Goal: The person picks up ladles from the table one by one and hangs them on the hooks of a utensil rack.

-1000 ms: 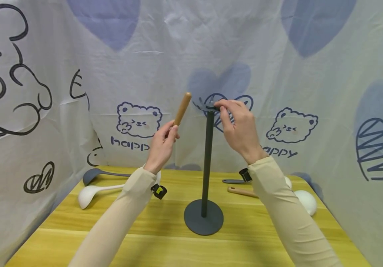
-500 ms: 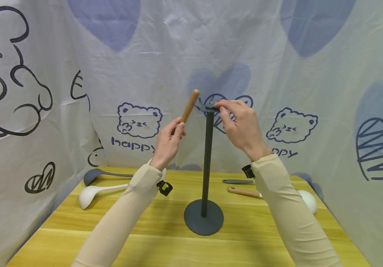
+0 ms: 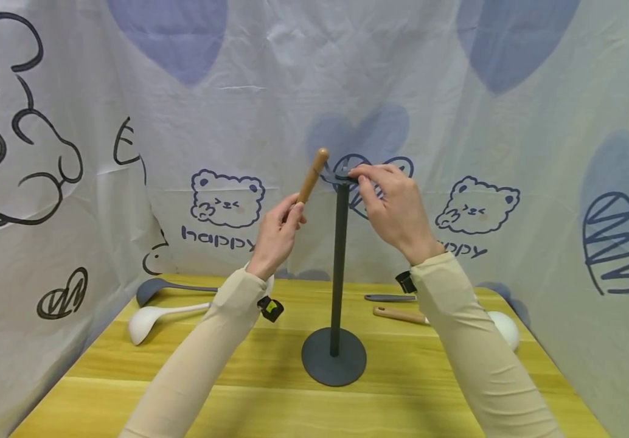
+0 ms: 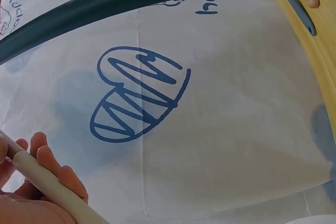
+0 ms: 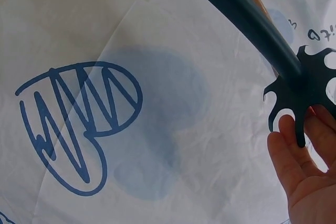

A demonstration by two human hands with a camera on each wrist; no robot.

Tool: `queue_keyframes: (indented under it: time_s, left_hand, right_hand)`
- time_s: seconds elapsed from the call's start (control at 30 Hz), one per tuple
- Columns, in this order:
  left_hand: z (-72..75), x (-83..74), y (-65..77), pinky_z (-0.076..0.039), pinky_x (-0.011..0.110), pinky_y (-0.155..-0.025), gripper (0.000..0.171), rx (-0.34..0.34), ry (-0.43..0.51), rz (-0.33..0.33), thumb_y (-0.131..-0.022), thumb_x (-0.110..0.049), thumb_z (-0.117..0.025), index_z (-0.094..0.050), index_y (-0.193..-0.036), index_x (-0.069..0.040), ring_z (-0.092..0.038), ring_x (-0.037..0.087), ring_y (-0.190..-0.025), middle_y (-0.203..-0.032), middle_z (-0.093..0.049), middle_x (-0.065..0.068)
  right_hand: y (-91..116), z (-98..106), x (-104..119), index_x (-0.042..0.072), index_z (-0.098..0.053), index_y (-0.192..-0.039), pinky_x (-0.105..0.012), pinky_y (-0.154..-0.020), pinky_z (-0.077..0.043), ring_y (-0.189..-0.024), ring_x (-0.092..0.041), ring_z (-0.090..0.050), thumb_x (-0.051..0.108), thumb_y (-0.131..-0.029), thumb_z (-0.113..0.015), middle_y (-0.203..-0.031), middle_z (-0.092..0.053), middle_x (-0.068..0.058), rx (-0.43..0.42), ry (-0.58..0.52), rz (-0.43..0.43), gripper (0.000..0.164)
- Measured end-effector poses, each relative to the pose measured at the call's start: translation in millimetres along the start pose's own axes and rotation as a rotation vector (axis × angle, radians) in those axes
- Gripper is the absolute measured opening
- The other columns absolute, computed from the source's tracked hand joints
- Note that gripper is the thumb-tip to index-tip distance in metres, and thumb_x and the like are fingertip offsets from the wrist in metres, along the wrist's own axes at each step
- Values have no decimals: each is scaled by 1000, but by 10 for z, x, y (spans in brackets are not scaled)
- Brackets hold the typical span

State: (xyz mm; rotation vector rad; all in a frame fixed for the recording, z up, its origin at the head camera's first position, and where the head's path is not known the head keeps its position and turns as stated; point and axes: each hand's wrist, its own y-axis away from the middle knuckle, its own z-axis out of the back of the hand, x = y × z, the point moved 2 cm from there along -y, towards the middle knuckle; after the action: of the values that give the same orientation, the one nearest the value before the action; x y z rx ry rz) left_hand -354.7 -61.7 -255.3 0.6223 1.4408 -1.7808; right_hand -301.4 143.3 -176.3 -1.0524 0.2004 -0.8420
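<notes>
My left hand [image 3: 278,234] grips a kitchen utensil by its wooden handle [image 3: 312,176], whose end tilts up toward the top of a dark utensil stand [image 3: 339,261]. In the left wrist view, the utensil's pale shaft [image 4: 52,184] runs across the palm; its head is largely hidden. The stand is upright on a round base [image 3: 334,358] and carries a ring of curved hooks [image 5: 310,80] at its top. With thumb and forefinger, my right hand [image 3: 396,210] pinches the right edge of that hook ring. The wooden handle's tip overlaps the ring's left hooks in the head view.
On the wooden table [image 3: 238,401], a grey ladle [image 3: 150,291] and a white ladle [image 3: 142,325] lie at left. At right are a grey handle [image 3: 391,298], a wooden handle [image 3: 400,314] and a white rounded bowl [image 3: 505,331], partly behind my right sleeve. A printed curtain surrounds the table.
My left hand has moved right and slightly up, bringing the wooden handle close to the hooks. The right hand keeps its pinch on the hook ring while its wrist has shifted slightly right.
</notes>
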Motion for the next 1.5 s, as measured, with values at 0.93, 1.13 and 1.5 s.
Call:
queue_keyframes:
  time_s: [0.93, 1.13, 1.5]
  left_hand:
    - [-96, 78, 14, -50, 36, -70, 33, 93, -29, -24, -106, -28, -41, -61, -127, -12, -57, 22, -82, -93, -62, 15]
    - [-64, -237, 139, -50, 31, -72, 33, 120, -38, -4, -107, -18, -40, -59, -129, -3, -56, 22, -82, -92, -61, 17]
    - [-101, -236, 158, -50, 25, -73, 33, 154, 36, 3, -107, -15, -39, -57, -129, 1, -54, 16, -79, -95, -59, 24]
  right_hand:
    - [0, -14, -71, 6, -70, -118, -46, -88, -55, -135, -24, -49, 17, -102, -48, -126, -67, -12, -6, -67, 32, 29]
    - [-14, 3, -72, 5, -70, -118, -46, -97, -52, -134, -24, -51, 16, -102, -49, -125, -68, -13, 6, -61, 37, 29]
    - [-12, 14, -80, 5, -70, -118, -47, -91, -54, -134, -24, -50, 17, -102, -49, -124, -68, -12, 14, -63, 40, 29]
